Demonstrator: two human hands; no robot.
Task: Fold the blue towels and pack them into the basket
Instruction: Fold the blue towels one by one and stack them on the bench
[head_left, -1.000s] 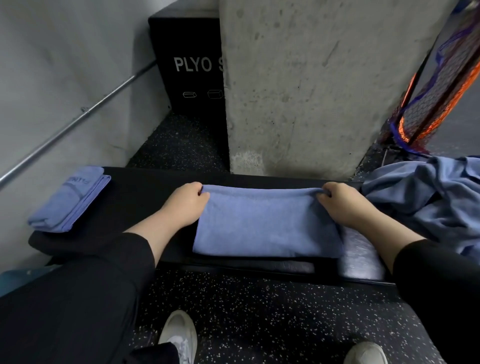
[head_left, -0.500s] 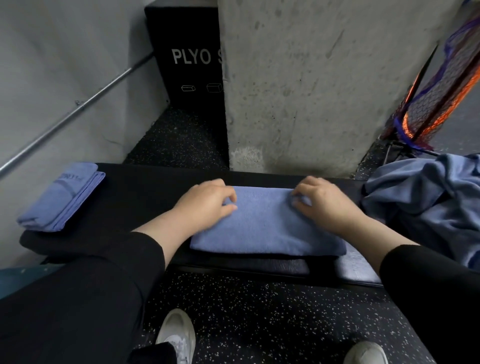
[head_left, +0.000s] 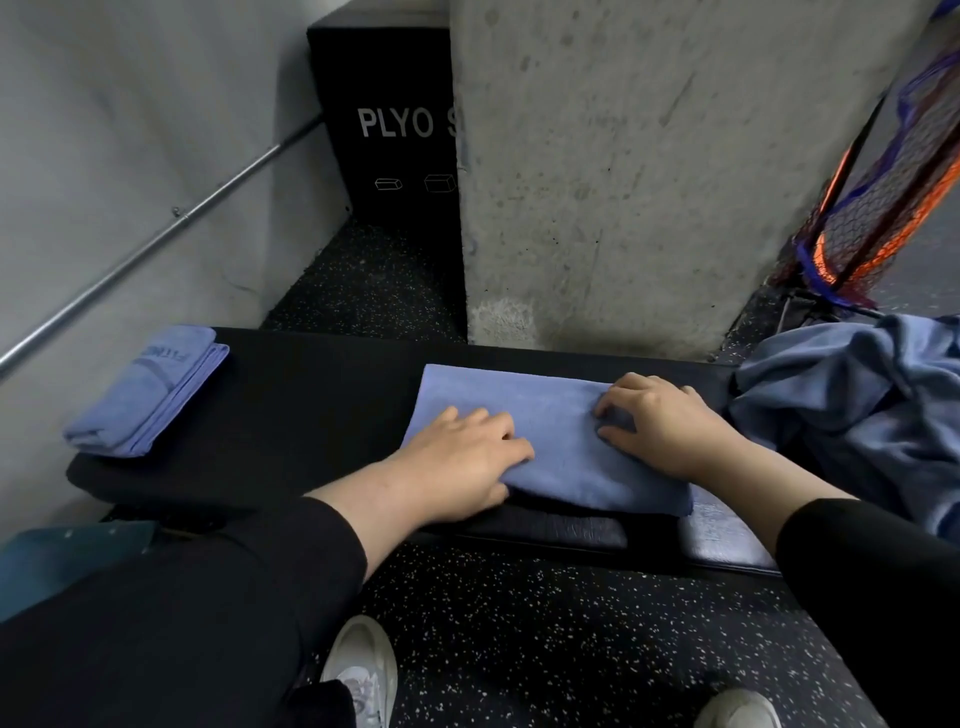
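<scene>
The left hand (head_left: 462, 457) lies flat on the folded blue towel (head_left: 550, 441) on the black bench (head_left: 311, 395), while the right hand (head_left: 660, 421) presses it with curled fingers.

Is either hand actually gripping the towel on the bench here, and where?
Neither grips it. The left hand rests flat on the towel's near left part; the right hand presses bent fingers on its right end.

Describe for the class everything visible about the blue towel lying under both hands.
The blue towel is soft terry-like cloth folded into a flat rectangle, lying on the black padded bench, its near edge at the bench's front. The left hand rests on its left part; the right hand presses it with curled fingers on the right.
</scene>
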